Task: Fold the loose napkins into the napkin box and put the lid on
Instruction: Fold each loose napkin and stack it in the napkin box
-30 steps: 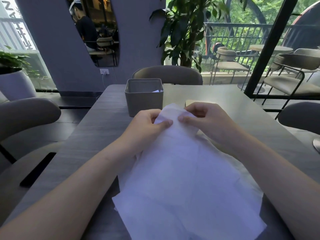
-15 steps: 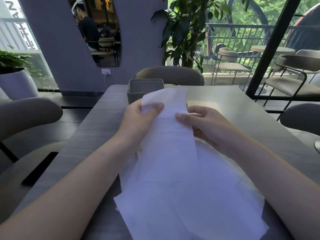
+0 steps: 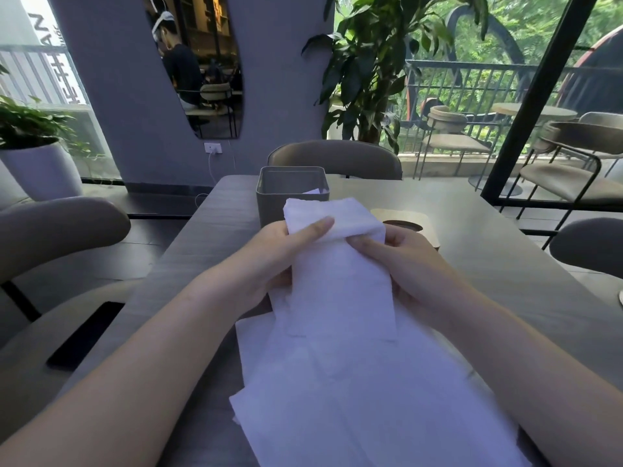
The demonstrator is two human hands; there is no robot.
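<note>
White napkin [image 3: 337,264] now lifted and doubled over, pinched by her left hand [image 3: 286,251] and right hand [image 3: 401,261]. Folding has begun; napkin box [image 3: 291,193] waits behind, lid [image 3: 408,224] off.

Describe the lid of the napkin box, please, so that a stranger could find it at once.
On the grey table, look just right of the open grey napkin box. The lid lies flat there, partly hidden behind the right hand. It alone is pale wood with a dark oval opening.
</note>
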